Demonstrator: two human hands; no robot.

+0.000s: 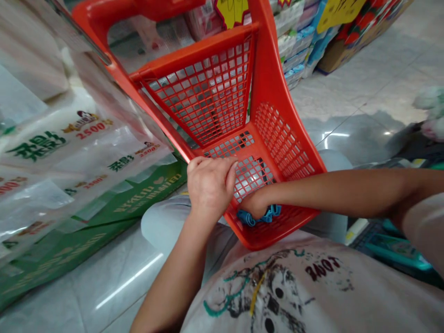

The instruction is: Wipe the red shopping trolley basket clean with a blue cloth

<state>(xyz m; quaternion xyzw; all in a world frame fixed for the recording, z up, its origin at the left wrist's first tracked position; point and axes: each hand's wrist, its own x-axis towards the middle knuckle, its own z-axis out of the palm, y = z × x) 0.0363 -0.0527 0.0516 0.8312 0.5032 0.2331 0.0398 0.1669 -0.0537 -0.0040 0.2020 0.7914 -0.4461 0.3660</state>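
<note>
A red plastic shopping basket with gridded walls stands tilted in front of my body. My left hand is closed over its left rim, fingers curled to the inner side. My right hand reaches down into the near end of the basket, touching a crumpled blue cloth that shows on both sides of it. The fingers of that hand are hidden beneath it, so its grip does not show. The basket's handle is at the far upper left.
Plastic-wrapped white packs with green lettering are stacked at left above a green carton. Shelved packages and a cardboard box stand beyond the basket. Glossy floor tiles lie to the right. Teal packages sit at lower right.
</note>
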